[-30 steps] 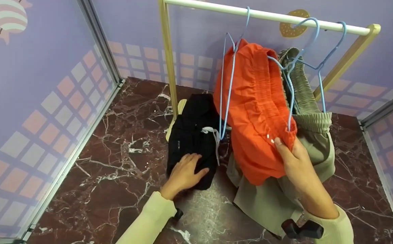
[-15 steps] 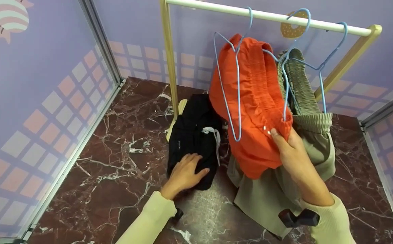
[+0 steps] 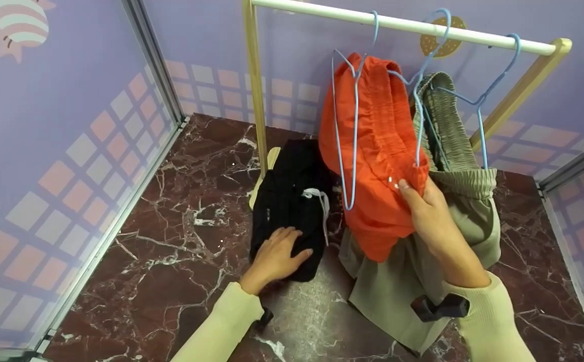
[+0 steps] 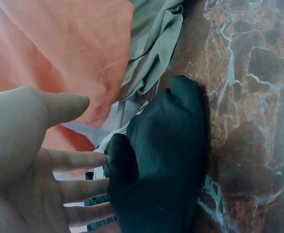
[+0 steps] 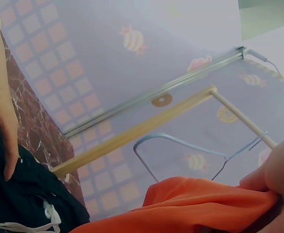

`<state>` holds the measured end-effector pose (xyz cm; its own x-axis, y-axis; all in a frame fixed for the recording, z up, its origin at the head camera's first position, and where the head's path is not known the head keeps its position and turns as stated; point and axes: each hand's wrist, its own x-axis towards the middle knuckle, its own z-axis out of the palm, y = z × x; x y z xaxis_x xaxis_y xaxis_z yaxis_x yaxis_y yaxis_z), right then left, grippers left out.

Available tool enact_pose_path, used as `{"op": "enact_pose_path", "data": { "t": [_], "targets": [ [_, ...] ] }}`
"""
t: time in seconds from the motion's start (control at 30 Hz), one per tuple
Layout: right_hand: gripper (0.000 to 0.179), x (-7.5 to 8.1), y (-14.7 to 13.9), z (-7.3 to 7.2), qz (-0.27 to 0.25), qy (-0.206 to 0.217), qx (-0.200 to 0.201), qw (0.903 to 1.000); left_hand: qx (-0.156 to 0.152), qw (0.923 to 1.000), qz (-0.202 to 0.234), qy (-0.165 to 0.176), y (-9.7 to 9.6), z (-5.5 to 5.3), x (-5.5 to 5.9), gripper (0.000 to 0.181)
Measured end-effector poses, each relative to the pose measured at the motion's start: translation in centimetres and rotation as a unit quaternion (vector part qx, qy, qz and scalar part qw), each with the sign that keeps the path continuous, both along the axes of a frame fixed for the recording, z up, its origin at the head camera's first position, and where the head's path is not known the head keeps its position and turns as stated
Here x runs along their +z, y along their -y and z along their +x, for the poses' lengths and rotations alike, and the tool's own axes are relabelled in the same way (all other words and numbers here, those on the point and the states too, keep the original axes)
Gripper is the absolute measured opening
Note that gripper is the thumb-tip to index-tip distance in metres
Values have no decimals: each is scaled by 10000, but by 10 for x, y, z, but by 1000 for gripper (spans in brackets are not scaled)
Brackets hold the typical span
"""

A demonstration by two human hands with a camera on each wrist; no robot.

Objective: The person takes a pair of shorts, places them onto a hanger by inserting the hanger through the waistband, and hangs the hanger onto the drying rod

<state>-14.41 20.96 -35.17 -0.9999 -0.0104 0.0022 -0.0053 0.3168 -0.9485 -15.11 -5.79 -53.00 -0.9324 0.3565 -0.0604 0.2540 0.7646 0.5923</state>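
Note:
My right hand [image 3: 432,213] pinches the waistband edge of the orange elastic-waist pants [image 3: 372,151], thumb on the front. A blue wire hanger [image 3: 419,125] sits inside that waistband; its hook is at the white rail, but whether it bears on the rail I cannot tell. On the floor, black drawstring pants [image 3: 292,186] lie folded, and my left hand [image 3: 277,255] rests on them with fingers extended; the left wrist view shows its fingertips against the black cloth [image 4: 166,145]. A bare blue hanger [image 3: 356,130] hangs in front of the orange pants' left side.
A garment rack with a white rail [image 3: 322,12] and wooden posts [image 3: 256,90] stands by the purple wall. Khaki pants [image 3: 468,201] hang from a blue hanger [image 3: 482,118] at right, their legs reaching the marbled floor [image 3: 171,241]. Panels close in both sides.
My right hand has shifted left and up toward the rail with the orange pants and their hanger. The bare hanger has swung about. My left hand stays put.

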Motion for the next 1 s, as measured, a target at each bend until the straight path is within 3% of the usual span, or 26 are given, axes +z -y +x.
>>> {"op": "enact_pose_path", "data": {
  "t": [0.27, 0.5, 0.77, 1.0],
  "targets": [
    [47, -10, -1, -3, -128, 218, 74, 9997, -8, 9999, -28, -108, -1, 0, -1, 57],
    [51, -12, -6, 3, 391, 176, 165, 9989, 32, 9999, -37, -90, -1, 0, 0, 56],
    [54, -8, -11, 17, 1585, -438, -227, 9861, 48, 10000, -11, -45, -2, 0, 0, 55],
    [55, -1, -17, 31, 1740, -878, -546, 9793, 72, 10000, -38, 5, -2, 0, 0, 54]
  ]
}}
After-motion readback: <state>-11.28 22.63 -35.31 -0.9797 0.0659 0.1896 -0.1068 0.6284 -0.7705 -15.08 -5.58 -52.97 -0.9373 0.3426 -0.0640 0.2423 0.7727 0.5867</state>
